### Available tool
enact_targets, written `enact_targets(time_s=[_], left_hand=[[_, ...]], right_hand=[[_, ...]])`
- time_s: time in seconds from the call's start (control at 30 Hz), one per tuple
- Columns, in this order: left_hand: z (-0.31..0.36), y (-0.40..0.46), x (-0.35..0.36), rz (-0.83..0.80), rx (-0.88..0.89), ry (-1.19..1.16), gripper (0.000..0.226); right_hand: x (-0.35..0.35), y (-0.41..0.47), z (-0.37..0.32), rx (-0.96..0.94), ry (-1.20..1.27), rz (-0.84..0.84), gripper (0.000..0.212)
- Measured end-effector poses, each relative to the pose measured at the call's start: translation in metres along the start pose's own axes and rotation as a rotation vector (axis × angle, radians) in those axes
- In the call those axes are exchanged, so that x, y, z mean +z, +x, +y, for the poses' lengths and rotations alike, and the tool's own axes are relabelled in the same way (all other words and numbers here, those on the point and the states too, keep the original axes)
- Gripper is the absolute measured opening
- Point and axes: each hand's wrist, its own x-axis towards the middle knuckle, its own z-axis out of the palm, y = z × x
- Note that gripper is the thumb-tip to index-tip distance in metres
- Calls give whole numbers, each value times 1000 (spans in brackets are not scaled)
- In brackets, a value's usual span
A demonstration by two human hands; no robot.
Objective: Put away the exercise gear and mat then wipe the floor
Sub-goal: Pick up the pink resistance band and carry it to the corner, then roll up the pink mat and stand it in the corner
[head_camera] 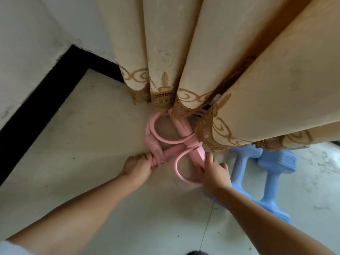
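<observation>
Far left: white wall with black skirting meeting the pale floor in a corner. Left hand low at the floor, fingers curled tight around one end of the pink band, a tubing exerciser with foam grips. Band lies on the floor at the foot of the curtain, its loops crossing; far end runs under the lace hem and is hidden there. Right hand just right of centre, fingers closed on another pink grip, one loop of tube curving beneath the wrist. Further right, two blue dumbbells lie side by side on the floor, their far ends partly under the curtain edge, the nearer one behind the right forearm.
</observation>
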Motion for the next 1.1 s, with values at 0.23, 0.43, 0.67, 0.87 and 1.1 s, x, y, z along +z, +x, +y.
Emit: enact_targets(time_s=[0.23,0.43,0.67,0.87,1.1], left_hand=[[2,-9,-51,-287,-125,83,54],[29,-88,-138,-292,-72,-34,53],[68,-198,-294,-307,-90,-106,53],[85,-300,-447,-216,-104,-116,48],[92,-403,-546,37,-144,-163,56]], right_hand=[[-28,-11,-2,189,59,-145,58],[-101,-117,-29,123,78,-126,66],[-227,-242,-71,98,-13,-211,52],[-369,-341,-121,-75,-18,-130,52],[-473,-431,-164,-307,-125,59,55]])
